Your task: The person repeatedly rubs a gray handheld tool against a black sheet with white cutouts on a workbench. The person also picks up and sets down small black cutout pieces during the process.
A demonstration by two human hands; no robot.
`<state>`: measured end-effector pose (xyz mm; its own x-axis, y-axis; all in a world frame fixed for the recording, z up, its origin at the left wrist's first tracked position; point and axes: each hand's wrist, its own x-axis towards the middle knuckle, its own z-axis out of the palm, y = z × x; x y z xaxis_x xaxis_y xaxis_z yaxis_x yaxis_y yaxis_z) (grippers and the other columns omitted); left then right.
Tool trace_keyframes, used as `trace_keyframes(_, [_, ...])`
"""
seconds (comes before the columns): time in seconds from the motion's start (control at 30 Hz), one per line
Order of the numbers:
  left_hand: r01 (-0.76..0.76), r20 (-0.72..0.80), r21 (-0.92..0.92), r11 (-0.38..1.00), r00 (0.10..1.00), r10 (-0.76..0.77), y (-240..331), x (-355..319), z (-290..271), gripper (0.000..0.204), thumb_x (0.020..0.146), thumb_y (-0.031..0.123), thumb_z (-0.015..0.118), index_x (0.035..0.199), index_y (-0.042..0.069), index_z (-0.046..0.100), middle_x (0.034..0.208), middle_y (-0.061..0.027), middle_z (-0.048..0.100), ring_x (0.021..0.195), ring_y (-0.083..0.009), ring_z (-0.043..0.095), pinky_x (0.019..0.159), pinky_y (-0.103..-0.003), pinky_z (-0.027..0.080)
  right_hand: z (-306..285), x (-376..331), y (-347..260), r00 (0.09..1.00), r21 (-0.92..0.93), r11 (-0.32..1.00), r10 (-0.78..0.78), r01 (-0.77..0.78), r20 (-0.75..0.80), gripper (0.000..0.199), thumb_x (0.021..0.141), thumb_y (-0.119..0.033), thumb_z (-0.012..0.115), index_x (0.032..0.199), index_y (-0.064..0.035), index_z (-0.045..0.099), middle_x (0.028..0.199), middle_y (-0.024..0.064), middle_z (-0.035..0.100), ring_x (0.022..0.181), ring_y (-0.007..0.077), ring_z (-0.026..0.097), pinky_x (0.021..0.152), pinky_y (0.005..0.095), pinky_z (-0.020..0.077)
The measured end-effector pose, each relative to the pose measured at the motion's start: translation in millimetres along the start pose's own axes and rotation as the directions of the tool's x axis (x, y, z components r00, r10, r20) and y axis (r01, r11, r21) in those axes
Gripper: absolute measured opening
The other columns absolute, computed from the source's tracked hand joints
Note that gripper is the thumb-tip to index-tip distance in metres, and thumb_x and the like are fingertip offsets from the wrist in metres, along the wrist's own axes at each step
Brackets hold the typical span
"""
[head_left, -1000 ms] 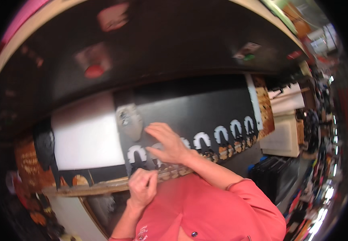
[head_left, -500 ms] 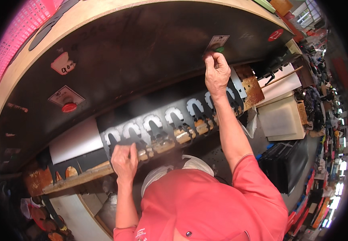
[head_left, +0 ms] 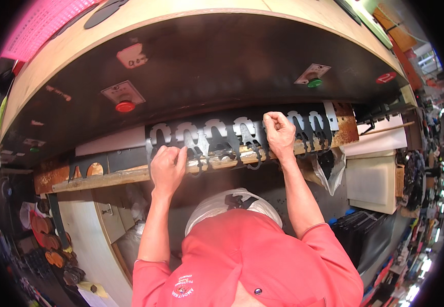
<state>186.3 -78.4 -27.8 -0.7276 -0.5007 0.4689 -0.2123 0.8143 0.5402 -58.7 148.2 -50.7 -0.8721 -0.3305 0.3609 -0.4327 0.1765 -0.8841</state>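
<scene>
A black sheet (head_left: 234, 146) with a row of arch-shaped cutouts hangs over the front wooden edge of a bench, under the dark panel of a machine. At the sheet's left end my left hand (head_left: 166, 169) is closed, its fingers curled on the sheet. My right hand (head_left: 280, 135) lies over the right half of the sheet, thumb and fingers pressed together; what is in them, if anything, I cannot make out. White material shows through the cutouts. On the panel above are a green button (head_left: 314, 82) at right and a red button (head_left: 125, 106) at left.
A wooden strip (head_left: 99, 180) runs along the bench front. Below it, a white bag (head_left: 234, 202) stands before me. A pale cabinet (head_left: 370, 181) is at the right, with stacked black sheets (head_left: 362, 230) beneath. A pink basket (head_left: 50, 28) rests at top left.
My right hand has come down from beside the green button to the black sheet. My left hand stays at the sheet's left end. The view has shifted and turned.
</scene>
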Motion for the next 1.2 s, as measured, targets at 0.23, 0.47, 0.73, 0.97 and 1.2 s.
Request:
trace_keyframes(0.23, [0.014,-0.028,-0.05,0.999,1.0,-0.015,-2.3,-4.7,2.2,0.025,0.093,0.013,0.08,0.073,0.003,0.068,0.071,-0.0124,0.067,0.069,-0.0331,0.063,0.063,-0.044,0.051,-6.7,-4.5,7.2,0.997,0.04,0.996,0.076,-0.076,-0.009,0.01,0.099,-0.012,0.077,0.103,-0.0028,0.078,0.077,-0.0055,0.067,0.066,-0.0003,0.053,0.061,0.0204,0.0445])
trace_keyframes(0.47, [0.046,-0.037,-0.096,0.994,0.998,-0.05,4.2,-8.2,-0.2,0.022,0.09,0.012,0.081,0.075,0.003,0.067,0.07,-0.0129,0.064,0.069,-0.0341,0.062,0.063,-0.046,0.05,-20.2,-1.8,-8.6,0.973,0.203,0.952,0.226,-0.23,0.041,0.014,0.105,-0.015,0.074,0.107,-0.0017,0.074,0.076,-0.0063,0.061,0.061,0.0011,0.051,0.055,0.0195,0.0404])
trace_keyframes(0.73, [0.137,0.146,-0.174,0.975,0.983,-0.113,13.2,4.0,-13.5,0.023,0.091,0.011,0.08,0.074,0.003,0.065,0.07,-0.0114,0.064,0.069,-0.0337,0.062,0.063,-0.044,0.051,69.1,21.4,-67.7,0.976,0.078,0.997,-0.035,0.019,0.216,0.016,0.097,-0.004,0.075,0.112,0.0013,0.076,0.099,0.0051,0.072,0.086,0.0112,0.068,0.079,0.0263,0.0554])
trace_keyframes(0.97, [0.23,0.078,-0.293,0.928,0.973,-0.216,-14.7,42.6,-50.6,0.006,0.097,0.0,0.071,0.099,-0.001,0.076,0.096,-0.0139,0.078,0.09,-0.0271,0.074,0.077,-0.037,0.058,191.1,47.0,-117.3,0.816,-0.141,0.946,-0.169,0.291,0.552,0.071,0.085,-0.025,0.087,0.14,0.0104,0.061,0.144,0.0329,0.056,0.13,0.0444,0.058,0.11,0.0488,0.0506])
trace_keyframes(1.2, [0.017,-0.051,0.096,0.995,0.999,-0.013,-54.9,69.2,-13.7,0.035,0.093,-0.002,0.072,0.128,-0.001,0.072,0.138,-0.0174,0.07,0.136,-0.0387,0.062,0.109,-0.049,0.047,211.7,34.7,-118.2,0.859,-0.274,0.91,-0.144,0.31,0.491,0.078,0.076,-0.023,0.089,0.14,0.0107,0.062,0.148,0.0437,0.048,0.131,0.0528,0.053,0.109,0.0542,0.0496])
